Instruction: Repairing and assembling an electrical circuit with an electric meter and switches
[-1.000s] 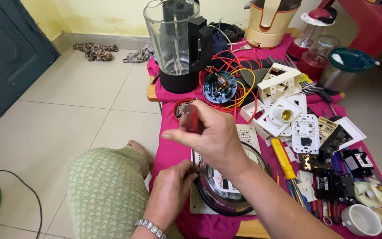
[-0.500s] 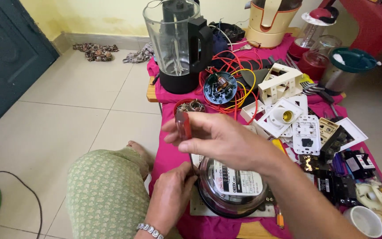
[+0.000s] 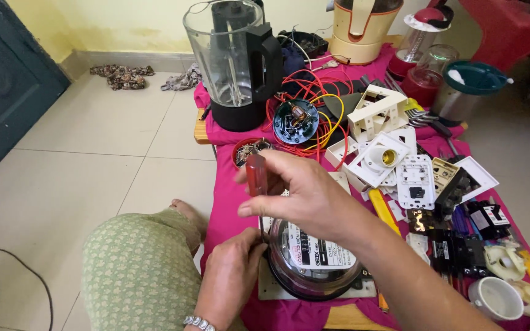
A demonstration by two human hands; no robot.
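My right hand (image 3: 302,193) grips the red translucent handle of a screwdriver (image 3: 256,175), held upright over the left edge of a round electric meter with a clear dome (image 3: 314,260). The shaft runs down toward the meter's base plate (image 3: 265,288). My left hand (image 3: 231,276) rests against the meter's left side, fingers by the screwdriver tip, a silver bracelet on the wrist. The meter lies on a pink cloth (image 3: 228,202) covering a low table.
A blender jug on a black base (image 3: 237,61), a small dish of screws (image 3: 249,150), a motor part with red and yellow wires (image 3: 299,119), white sockets and switches (image 3: 394,162), black breakers (image 3: 461,245), a white cup (image 3: 495,297), jars at back right. My knee (image 3: 136,263) at left.
My right hand has lowered and turned the screwdriver upright at the meter's left edge; the meter's dome, hidden before, now shows. My left hand stays at the meter's side.
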